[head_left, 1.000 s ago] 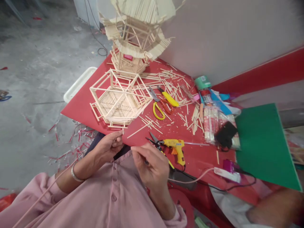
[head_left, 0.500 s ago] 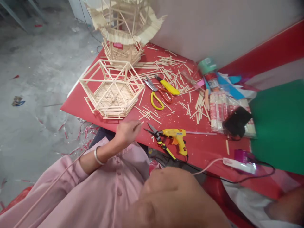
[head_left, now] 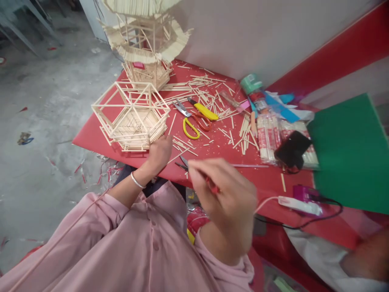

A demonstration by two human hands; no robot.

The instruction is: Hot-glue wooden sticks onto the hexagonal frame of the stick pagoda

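Hexagonal stick frame (head_left: 133,121) on red table (head_left: 88,132), 10 o'clock from left hand (head_left: 161,152). Left hand at the frame's 4 o'clock corner, fingers curled; whether they hold it, cannot tell. Right hand (head_left: 225,194) at 4 o'clock from the left, blurred, fingertips drawn narrow; anything pinched, cannot tell. Scissors (head_left: 187,115) at the left hand's 2 o'clock. Roofed stick tower (head_left: 141,54) at frame's 12 o'clock.
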